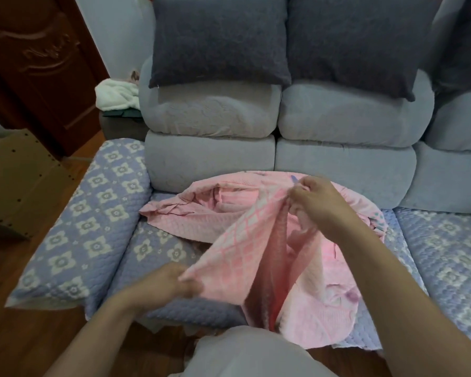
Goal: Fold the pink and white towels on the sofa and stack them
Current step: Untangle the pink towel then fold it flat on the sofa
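Observation:
A pink and white checked towel (245, 240) is stretched between my two hands above the sofa seat (158, 246). My left hand (172, 281) pinches its near corner low at the front. My right hand (316, 200) grips the far edge higher up, near the backrest. Under it lies a heap of other pink towels (201, 210), crumpled, spreading from the seat's back to its front edge (324, 311).
Two dark grey cushions (218, 42) lean on the grey backrest. The sofa's armrest (79, 227) with a blue flower-pattern cover is at left. A white cloth (114, 93) lies on a side table behind it. A cardboard box (17, 180) stands on the wooden floor.

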The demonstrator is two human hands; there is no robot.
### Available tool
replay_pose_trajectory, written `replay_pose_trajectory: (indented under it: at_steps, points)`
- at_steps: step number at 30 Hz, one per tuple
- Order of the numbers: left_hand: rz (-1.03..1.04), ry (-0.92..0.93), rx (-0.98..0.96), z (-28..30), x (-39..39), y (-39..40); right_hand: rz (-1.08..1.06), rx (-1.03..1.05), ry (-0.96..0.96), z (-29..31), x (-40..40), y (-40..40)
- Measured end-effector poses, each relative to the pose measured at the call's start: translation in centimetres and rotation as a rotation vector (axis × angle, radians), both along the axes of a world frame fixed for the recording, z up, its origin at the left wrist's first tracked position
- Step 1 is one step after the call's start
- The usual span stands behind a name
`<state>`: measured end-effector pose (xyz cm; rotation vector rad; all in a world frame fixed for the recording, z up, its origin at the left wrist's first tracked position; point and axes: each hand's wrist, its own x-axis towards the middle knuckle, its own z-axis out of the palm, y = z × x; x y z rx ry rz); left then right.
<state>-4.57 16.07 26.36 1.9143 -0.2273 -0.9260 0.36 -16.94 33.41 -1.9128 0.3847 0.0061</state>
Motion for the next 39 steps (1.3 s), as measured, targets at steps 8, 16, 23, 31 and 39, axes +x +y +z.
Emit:
replay_pose_trajectory:
  at_steps: [8,16,23,31,39]
  points:
    - [0.971,0.152,-0.739,9.3,9.5,-4.2,-0.018,-0.405,0.044,2.3,9.1,0.0]
    - [0.959,-0.386,-0.547,14.4,9.3,-4.1,-0.287,-0.420,-0.505,8.6,7.7,-4.0]
    - [1.290,-0.314,-0.358,8.3,6.5,-3.5,-0.776,-0.485,-0.293,2.4,0.4,-12.7]
    - [0.606,-0.304,-0.454,7.0,2.3,-15.5,-0.187,-0.299,-0.348,4.1,-3.2,4.0]
    - [0.535,-0.387,-0.252,4.9,-2.3,-14.8,-0.149,-0.070,-0.175,-2.0,-8.2,6.2]
